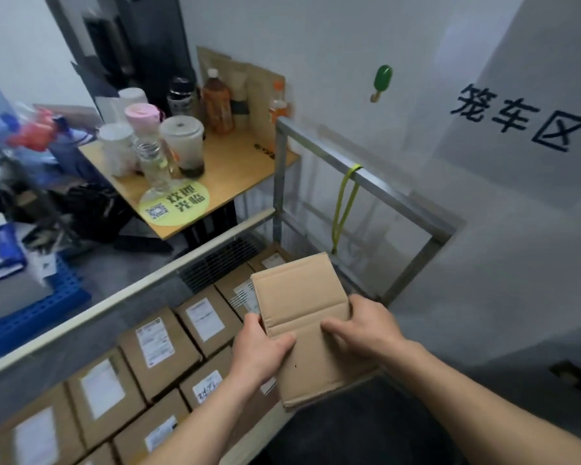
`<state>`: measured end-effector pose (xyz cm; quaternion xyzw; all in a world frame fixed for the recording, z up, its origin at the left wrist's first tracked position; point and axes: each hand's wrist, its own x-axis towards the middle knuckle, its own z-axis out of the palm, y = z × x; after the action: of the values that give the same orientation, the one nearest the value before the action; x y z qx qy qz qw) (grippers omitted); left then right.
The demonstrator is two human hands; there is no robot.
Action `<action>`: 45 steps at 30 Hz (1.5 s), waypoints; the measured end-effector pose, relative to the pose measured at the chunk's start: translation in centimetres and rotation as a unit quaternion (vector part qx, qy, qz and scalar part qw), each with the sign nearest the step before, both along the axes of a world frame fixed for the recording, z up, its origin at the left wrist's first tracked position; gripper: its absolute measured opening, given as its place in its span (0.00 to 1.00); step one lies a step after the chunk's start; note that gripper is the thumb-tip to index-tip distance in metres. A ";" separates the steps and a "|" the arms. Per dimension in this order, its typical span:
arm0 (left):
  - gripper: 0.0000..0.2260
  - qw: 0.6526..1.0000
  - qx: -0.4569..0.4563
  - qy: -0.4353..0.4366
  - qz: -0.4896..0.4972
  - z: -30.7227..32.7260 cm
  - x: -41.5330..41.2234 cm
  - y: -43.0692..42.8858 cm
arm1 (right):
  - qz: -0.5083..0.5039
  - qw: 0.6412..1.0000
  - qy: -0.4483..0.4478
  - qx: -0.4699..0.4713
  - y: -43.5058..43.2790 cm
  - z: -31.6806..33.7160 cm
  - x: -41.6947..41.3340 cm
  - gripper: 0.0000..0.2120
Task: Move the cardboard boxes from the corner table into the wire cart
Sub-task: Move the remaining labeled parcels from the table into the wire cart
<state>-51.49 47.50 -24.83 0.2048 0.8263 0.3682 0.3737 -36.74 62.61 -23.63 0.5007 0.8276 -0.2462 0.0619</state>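
I hold a flattened cardboard box [299, 297] above the wire cart [383, 186], over its right part. My left hand [260, 350] grips its left edge and my right hand [363, 325] presses on its lower right, both shut on it. Below, inside the cart, several sealed cardboard boxes with white labels [158, 344] lie packed in rows. More flattened cardboard [262, 95] leans against the wall at the back of the corner table [242, 162].
The wooden corner table carries several bottles and cups [182, 142] and a green round sticker [175, 203]. A yellow-green strap [344, 203] hangs from the cart's rail. A blue crate [31, 313] and clutter sit at the left. A white wall with a sign is at the right.
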 end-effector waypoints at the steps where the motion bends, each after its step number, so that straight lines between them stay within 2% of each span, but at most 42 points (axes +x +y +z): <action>1: 0.21 1.000 0.000 -0.002 0.006 -0.5 -1.0 0.1 | 0.008 1.000 0.000 -0.002 0.4 -0.5 -1.3 0.26; 10: 0.21 0.996 -0.053 -0.029 0.070 -5.8 -5.0 1.0 | 0.058 0.996 -0.022 -0.059 3.1 -6.4 -8.7 0.25; 19: 0.23 0.986 -0.118 -0.045 0.109 -15.2 -4.6 3.8 | 0.106 0.978 -0.033 -0.179 7.4 -16.7 -9.6 0.22; 24: 0.24 0.980 -0.140 -0.072 0.120 -20.4 -2.6 5.2 | 0.140 0.971 -0.053 -0.185 9.4 -21.5 -9.0 0.18; 28: 0.27 0.975 -0.160 -0.087 0.131 -23.7 -1.9 5.7 | 0.162 0.965 -0.079 -0.191 10.0 -24.7 -9.8 0.21; 31: 0.27 0.970 -0.170 -0.095 0.148 -25.6 -1.7 5.5 | 0.179 0.960 -0.085 -0.200 9.8 -26.6 -10.2 0.14; 39: 0.20 0.960 -0.236 -0.095 0.118 -30.4 -2.0 3.6 | 0.193 0.946 -0.122 -0.232 7.5 -32.0 -11.1 0.23; 45: 0.23 0.959 -0.253 -0.075 0.101 -32.4 -2.6 2.6 | 0.184 0.946 -0.109 -0.244 6.0 -34.5 -12.0 0.25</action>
<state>-54.07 50.13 -57.24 -0.0090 0.8787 0.1969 0.4347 -48.72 68.59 -58.11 0.3334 0.8080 -0.3687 0.3163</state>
